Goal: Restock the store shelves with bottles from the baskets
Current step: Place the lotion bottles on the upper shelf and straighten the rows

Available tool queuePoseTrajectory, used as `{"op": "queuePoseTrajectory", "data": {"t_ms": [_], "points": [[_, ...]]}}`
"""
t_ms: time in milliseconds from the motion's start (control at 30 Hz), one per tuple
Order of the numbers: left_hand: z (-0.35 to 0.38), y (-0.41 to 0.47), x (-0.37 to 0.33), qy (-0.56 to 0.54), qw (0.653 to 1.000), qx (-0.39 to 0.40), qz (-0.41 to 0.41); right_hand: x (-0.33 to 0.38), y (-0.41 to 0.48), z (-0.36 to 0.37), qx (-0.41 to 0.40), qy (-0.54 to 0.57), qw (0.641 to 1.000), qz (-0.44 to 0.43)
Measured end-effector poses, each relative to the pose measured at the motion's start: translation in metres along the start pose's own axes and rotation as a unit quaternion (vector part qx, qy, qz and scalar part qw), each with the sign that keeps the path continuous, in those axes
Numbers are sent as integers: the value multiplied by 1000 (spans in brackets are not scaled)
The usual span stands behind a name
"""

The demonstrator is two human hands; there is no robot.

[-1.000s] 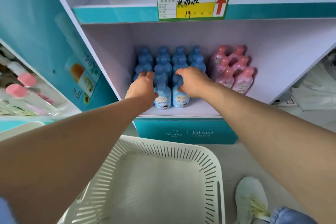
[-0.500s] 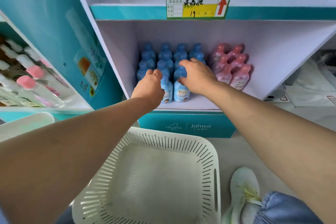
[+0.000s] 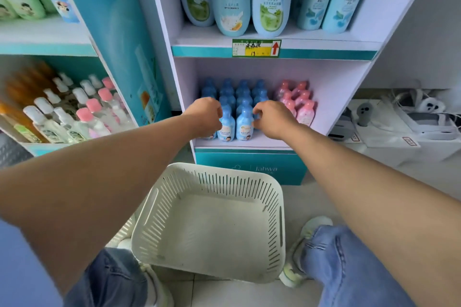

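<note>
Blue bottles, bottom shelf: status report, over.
Left hand and right hand at front row of blue bottles, fingers curled, grip unclear. Rows upright, pink bottles alongside. Basket empty, nothing blocking.

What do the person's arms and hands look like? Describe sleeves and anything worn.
Both arms are bare from the frame edge to the left hand and right hand. No glove, watch, bracelet or ring shows. A blue patch in the lower left corner may be a short sleeve, but that is unclear. Below are blue jeans and pale sneakers.
</note>
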State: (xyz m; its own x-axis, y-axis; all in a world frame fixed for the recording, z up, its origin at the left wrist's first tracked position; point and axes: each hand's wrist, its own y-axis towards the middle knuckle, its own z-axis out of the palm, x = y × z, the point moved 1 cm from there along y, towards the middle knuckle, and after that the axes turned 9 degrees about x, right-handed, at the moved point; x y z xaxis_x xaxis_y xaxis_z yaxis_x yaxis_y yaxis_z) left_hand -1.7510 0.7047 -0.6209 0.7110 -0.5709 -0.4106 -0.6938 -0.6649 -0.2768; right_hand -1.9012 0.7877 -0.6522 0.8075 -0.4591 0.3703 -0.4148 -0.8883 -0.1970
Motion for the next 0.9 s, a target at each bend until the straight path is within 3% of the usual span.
{"op": "queuePoseTrajectory", "data": {"t_ms": [333,600,900], "points": [[-1,107,6,-69,995,-68,-20,-17,104,-7,-61,6,998,28],[7,225,22,19,993,-97,-66,-49,201,14,-61,17,998,7],[29,274,28,88,992,-47,-74,-51,240,29,-22,8,1000,-8]]}}
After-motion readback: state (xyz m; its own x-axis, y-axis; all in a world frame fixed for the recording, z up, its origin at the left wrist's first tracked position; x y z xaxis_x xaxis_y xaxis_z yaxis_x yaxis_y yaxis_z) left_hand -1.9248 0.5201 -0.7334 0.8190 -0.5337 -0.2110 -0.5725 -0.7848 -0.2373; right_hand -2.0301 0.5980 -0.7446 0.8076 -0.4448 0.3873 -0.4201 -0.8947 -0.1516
